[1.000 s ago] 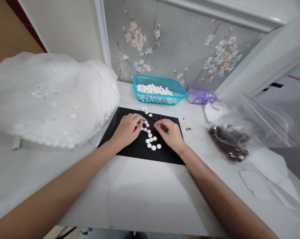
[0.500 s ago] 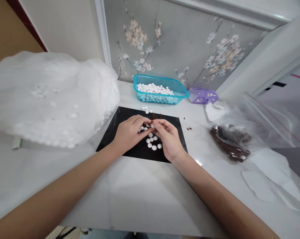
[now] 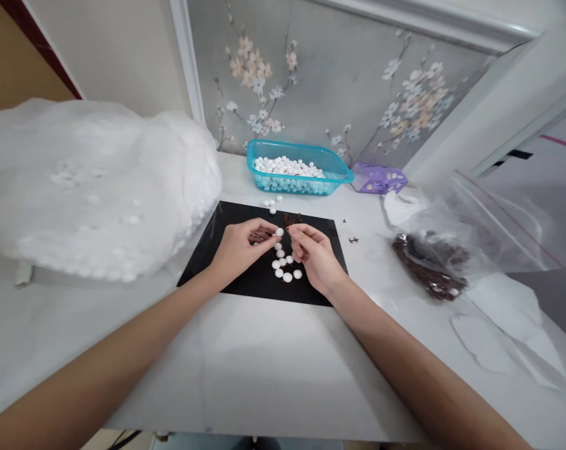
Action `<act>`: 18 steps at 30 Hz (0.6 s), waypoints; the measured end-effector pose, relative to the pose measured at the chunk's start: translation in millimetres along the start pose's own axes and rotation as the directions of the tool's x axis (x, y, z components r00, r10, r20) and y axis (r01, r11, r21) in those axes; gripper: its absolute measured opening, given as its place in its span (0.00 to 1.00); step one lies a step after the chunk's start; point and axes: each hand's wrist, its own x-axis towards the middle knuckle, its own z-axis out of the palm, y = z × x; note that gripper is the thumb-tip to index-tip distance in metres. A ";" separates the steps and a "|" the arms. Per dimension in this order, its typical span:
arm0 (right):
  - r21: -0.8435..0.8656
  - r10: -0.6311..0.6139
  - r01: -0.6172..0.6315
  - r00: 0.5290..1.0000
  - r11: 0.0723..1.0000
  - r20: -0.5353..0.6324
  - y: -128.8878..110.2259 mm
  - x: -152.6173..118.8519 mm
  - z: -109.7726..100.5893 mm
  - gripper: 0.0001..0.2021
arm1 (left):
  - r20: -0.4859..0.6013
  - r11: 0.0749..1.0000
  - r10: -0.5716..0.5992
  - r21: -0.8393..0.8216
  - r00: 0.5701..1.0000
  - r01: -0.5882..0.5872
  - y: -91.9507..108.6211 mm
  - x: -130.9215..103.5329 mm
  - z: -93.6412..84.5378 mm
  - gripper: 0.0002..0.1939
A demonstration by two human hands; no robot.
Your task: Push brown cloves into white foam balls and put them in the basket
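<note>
Likely light and slick, best gripped at its sides, a white bead (image 3: 279, 232) is pinched by the left hand (image 3: 239, 249) above a black mat (image 3: 242, 278); contents of the curled right hand (image 3: 318, 253) cannot be told.

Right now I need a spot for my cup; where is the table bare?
Widest: the near tabletop, between the forearms and in front of the black mat. A narrower strip runs between the mat and the brown-filled bag, with small brown pieces on it. Crowded: the mat's middle, with left hand, right hand and white balls; left, the white bag.
</note>
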 end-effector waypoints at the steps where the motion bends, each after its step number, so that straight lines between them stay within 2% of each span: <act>1: -0.002 0.005 -0.005 1.000 1.000 0.008 0.3 0.2 -0.1 0.08 | -0.002 1.000 0.000 -0.001 1.000 0.000 -0.1 -0.1 0.0 0.09; 10: -0.016 0.011 -0.011 0.999 1.000 0.032 -0.1 0.3 0.7 0.08 | -0.025 1.000 0.017 -0.005 1.000 -0.017 -1.0 -0.2 0.4 0.10; 13: -0.006 0.016 -0.016 0.999 1.000 0.048 -0.2 0.1 0.1 0.08 | -0.022 0.999 0.005 -0.050 1.000 -0.006 -0.1 0.1 0.3 0.11; 18: -0.008 0.018 -0.018 0.999 1.000 0.048 -0.8 0.2 0.0 0.08 | 0.026 0.979 -0.076 -0.186 0.997 0.079 -0.4 2.1 0.9 0.12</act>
